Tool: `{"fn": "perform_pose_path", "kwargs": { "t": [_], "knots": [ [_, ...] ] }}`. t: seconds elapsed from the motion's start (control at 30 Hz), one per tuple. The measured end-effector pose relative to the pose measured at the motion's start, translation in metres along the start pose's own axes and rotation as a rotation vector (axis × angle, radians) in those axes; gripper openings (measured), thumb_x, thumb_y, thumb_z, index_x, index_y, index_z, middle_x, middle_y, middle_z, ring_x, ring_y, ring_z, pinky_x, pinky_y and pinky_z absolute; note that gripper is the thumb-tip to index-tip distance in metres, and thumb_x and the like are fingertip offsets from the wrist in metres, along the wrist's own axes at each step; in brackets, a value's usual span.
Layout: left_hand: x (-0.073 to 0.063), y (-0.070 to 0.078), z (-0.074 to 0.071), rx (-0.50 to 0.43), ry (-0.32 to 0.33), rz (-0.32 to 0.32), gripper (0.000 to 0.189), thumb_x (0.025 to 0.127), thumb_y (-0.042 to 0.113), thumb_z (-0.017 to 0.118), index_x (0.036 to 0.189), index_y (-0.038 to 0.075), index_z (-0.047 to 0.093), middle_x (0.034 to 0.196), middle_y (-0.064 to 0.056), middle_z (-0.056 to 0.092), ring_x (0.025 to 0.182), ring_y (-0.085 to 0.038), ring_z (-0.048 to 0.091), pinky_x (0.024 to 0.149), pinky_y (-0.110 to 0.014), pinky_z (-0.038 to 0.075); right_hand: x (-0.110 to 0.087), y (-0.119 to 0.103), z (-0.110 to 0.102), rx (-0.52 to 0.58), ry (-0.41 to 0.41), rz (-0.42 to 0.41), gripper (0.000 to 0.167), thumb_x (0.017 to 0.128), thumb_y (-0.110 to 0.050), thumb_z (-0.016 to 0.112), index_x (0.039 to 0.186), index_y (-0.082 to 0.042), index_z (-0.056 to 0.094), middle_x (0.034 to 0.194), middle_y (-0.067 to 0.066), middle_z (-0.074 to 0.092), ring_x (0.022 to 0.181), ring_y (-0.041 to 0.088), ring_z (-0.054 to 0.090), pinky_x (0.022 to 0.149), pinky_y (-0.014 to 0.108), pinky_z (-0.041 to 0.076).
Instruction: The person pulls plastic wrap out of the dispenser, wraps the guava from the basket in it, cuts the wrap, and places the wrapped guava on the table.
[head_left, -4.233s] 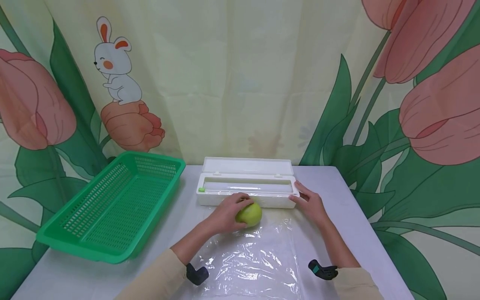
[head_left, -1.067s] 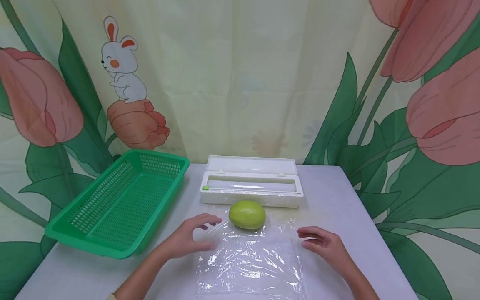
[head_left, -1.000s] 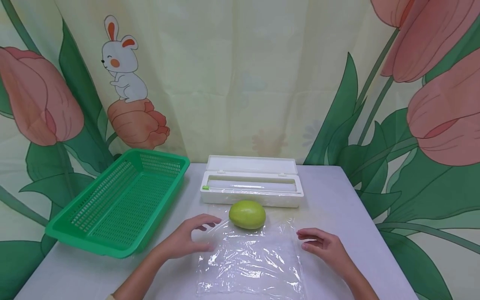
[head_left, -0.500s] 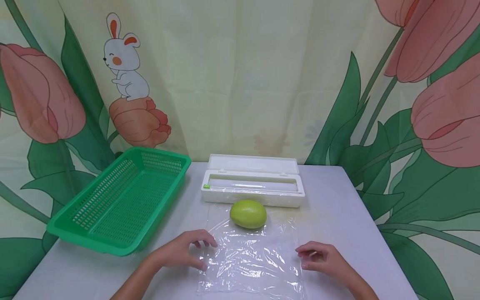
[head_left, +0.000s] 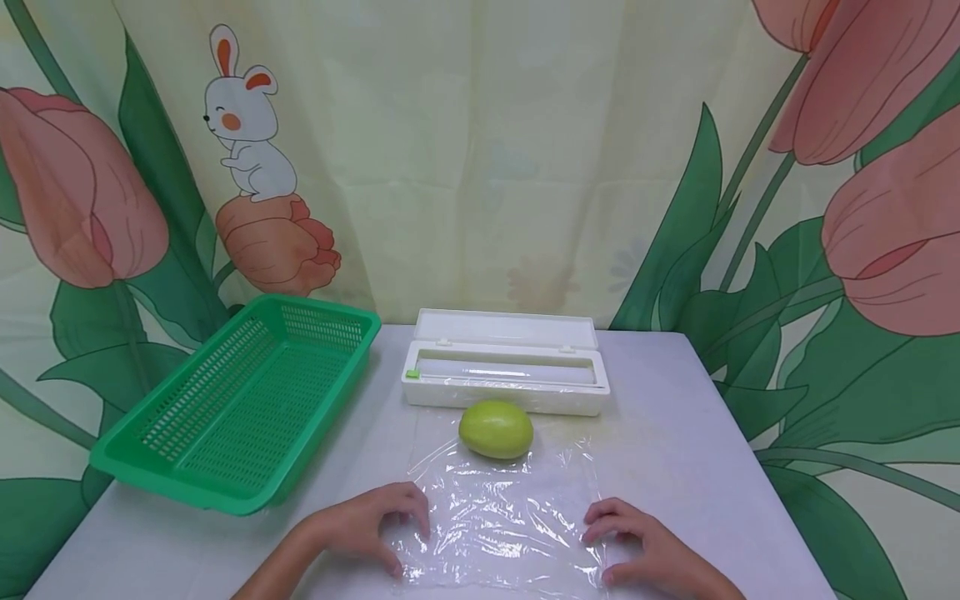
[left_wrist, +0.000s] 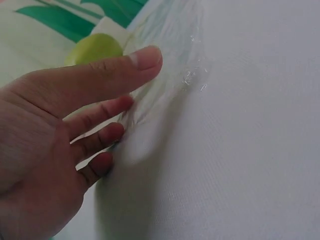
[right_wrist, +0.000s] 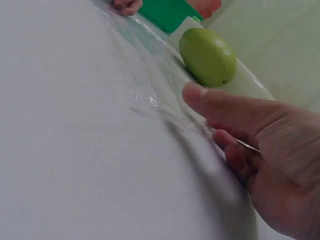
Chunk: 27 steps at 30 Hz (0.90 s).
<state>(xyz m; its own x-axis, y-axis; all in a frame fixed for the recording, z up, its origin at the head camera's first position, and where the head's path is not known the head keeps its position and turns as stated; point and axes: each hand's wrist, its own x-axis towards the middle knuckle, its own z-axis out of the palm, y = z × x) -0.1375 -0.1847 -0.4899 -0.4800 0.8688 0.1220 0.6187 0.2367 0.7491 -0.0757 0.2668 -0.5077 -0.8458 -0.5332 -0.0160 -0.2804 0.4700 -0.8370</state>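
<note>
A smooth green oval fruit (head_left: 496,429) lies on a sheet of clear cling film (head_left: 510,521), near the film's far end. Behind it stands a white cling film dispenser (head_left: 517,398), lid raised, with the roll visible inside. My left hand (head_left: 367,525) is at the film's left edge, thumb and bent fingers spread apart. In the left wrist view that hand (left_wrist: 55,120) has its fingertips by the film's edge, thumb above. At the right edge is my right hand (head_left: 652,550). The right wrist view shows this hand (right_wrist: 280,145) with thumb over the film and fingers near its edge.
A green perforated plastic basket (head_left: 225,500) stands on the left of the white-covered table (head_left: 720,500). A curtain (head_left: 480,167) printed with tulips and a rabbit hangs behind the table's far edge.
Earlier my left hand held the fruit and my right hand touched the dispenser; both let go. Since then both hands have come nearer along the film's sides, and the fruit stays put.
</note>
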Motion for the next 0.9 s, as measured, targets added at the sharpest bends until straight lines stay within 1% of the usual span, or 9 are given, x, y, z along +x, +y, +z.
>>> {"fn": "perform_pose_path", "kwargs": {
  "t": [0.07, 0.17, 0.23, 0.4, 0.5, 0.6, 0.67, 0.83, 0.9],
  "knots": [
    [-0.001, -0.001, 0.002, 0.03, 0.009, -0.003, 0.038, 0.07, 0.034, 0.084, 0.102, 0.023, 0.065, 0.112, 0.006, 0.058, 0.106, -0.007, 0.052, 0.093, -0.021, 0.043, 0.0, -0.001, 0.003, -0.037, 0.007, 0.004, 0.025, 0.081, -0.032, 0.077, 0.105, -0.029, 0.069, 0.121, -0.002, 0.057, 0.113, 0.001, 0.046, 0.096, 0.01, 0.037],
    [-0.001, -0.001, 0.005, 0.065, 0.027, -0.048, 0.032, 0.069, 0.031, 0.084, 0.097, 0.026, 0.068, 0.112, 0.009, 0.056, 0.108, -0.005, 0.05, 0.097, -0.022, 0.042, 0.002, -0.007, 0.006, -0.09, 0.014, 0.102, 0.019, 0.081, -0.038, 0.076, 0.098, -0.034, 0.069, 0.119, -0.005, 0.056, 0.111, 0.002, 0.046, 0.095, 0.01, 0.04],
    [0.0, -0.001, 0.007, 0.087, 0.038, -0.064, 0.029, 0.069, 0.026, 0.084, 0.093, 0.026, 0.069, 0.11, 0.009, 0.055, 0.108, -0.006, 0.05, 0.098, -0.023, 0.041, 0.003, -0.01, 0.008, -0.115, 0.024, 0.128, 0.015, 0.081, -0.04, 0.075, 0.095, -0.036, 0.07, 0.118, -0.005, 0.055, 0.11, 0.004, 0.047, 0.094, 0.01, 0.042],
    [0.001, -0.001, 0.009, 0.108, 0.057, -0.057, 0.017, 0.07, 0.019, 0.082, 0.082, 0.024, 0.071, 0.107, 0.004, 0.056, 0.106, -0.01, 0.052, 0.096, -0.023, 0.043, 0.006, -0.013, 0.01, -0.106, 0.036, 0.154, 0.009, 0.082, -0.039, 0.074, 0.09, -0.035, 0.071, 0.116, -0.005, 0.056, 0.107, 0.006, 0.048, 0.093, 0.008, 0.042],
    [0.001, -0.002, 0.01, 0.102, 0.073, -0.031, 0.011, 0.072, 0.016, 0.081, 0.076, 0.022, 0.072, 0.106, 0.001, 0.057, 0.104, -0.013, 0.055, 0.095, -0.023, 0.044, 0.007, -0.012, 0.01, -0.111, 0.054, 0.132, 0.004, 0.084, -0.033, 0.074, 0.086, -0.035, 0.072, 0.113, -0.005, 0.056, 0.104, 0.004, 0.049, 0.089, 0.008, 0.043],
    [0.002, -0.003, 0.01, 0.098, 0.086, -0.008, 0.011, 0.074, 0.013, 0.079, 0.074, 0.02, 0.071, 0.104, 0.0, 0.058, 0.102, -0.015, 0.057, 0.093, -0.023, 0.045, 0.007, -0.012, 0.009, -0.116, 0.077, 0.11, 0.006, 0.085, -0.028, 0.073, 0.083, -0.034, 0.071, 0.109, -0.006, 0.058, 0.101, 0.004, 0.051, 0.087, 0.01, 0.044],
    [0.003, -0.003, 0.01, 0.098, 0.088, -0.007, 0.011, 0.075, 0.012, 0.078, 0.074, 0.019, 0.071, 0.103, 0.0, 0.059, 0.099, -0.013, 0.057, 0.092, -0.022, 0.045, 0.008, -0.013, 0.009, -0.095, 0.09, 0.126, 0.004, 0.085, -0.028, 0.072, 0.083, -0.031, 0.072, 0.109, -0.005, 0.059, 0.101, 0.005, 0.052, 0.088, 0.011, 0.044],
    [0.004, -0.002, 0.005, 0.068, 0.079, -0.046, 0.009, 0.08, 0.014, 0.075, 0.075, 0.019, 0.069, 0.102, 0.002, 0.061, 0.099, -0.008, 0.057, 0.09, -0.021, 0.046, 0.012, -0.021, 0.004, -0.02, 0.124, 0.221, 0.008, 0.084, -0.035, 0.072, 0.083, -0.028, 0.073, 0.109, -0.004, 0.062, 0.099, 0.001, 0.053, 0.085, 0.011, 0.044],
    [0.005, -0.002, 0.002, 0.028, 0.084, -0.071, 0.009, 0.083, 0.017, 0.073, 0.077, 0.02, 0.068, 0.102, 0.003, 0.062, 0.097, -0.005, 0.057, 0.086, -0.02, 0.047, 0.013, -0.023, 0.002, -0.024, 0.15, 0.198, 0.005, 0.085, -0.032, 0.073, 0.083, -0.027, 0.073, 0.108, -0.003, 0.063, 0.097, 0.001, 0.053, 0.08, 0.012, 0.045]
  ]
}}
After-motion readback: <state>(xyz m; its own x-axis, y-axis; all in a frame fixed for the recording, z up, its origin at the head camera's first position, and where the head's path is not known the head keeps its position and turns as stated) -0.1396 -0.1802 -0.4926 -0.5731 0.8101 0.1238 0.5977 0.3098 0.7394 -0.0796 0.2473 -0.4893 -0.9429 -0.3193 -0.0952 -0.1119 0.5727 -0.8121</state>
